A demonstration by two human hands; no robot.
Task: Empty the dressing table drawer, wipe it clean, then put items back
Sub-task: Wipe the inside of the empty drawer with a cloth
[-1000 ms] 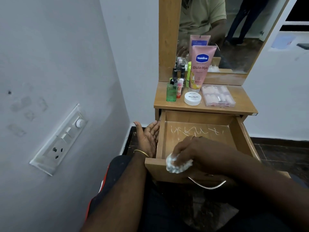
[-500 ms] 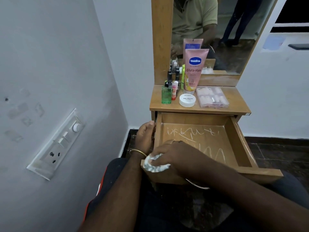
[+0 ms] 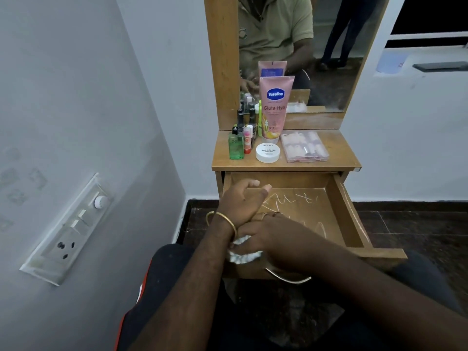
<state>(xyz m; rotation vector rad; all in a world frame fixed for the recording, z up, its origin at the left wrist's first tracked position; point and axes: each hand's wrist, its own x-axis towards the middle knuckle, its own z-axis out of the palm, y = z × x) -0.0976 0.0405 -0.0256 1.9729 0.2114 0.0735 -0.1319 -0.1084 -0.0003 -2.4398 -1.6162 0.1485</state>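
Gold bangle [image 3: 222, 219], finger rings [image 3: 274, 213], dark trousers [image 3: 167, 274]

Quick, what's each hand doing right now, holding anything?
Left hand: fingers loosely curled over the open drawer, holding nothing.
Right hand: grips a crumpled white cloth at the drawer's front left corner.

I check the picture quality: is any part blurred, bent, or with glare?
Head view: left hand fingertips slightly motion-blurred; wide lens bends the wall switchboard and drawer edges; light dim and even, no strong glare; mirror reflection soft and hazy.

Pink tube [image 3: 274, 110] reads "Vaseline Gluta-Hya"; white jar [image 3: 268, 153] "NAIL POLISH".
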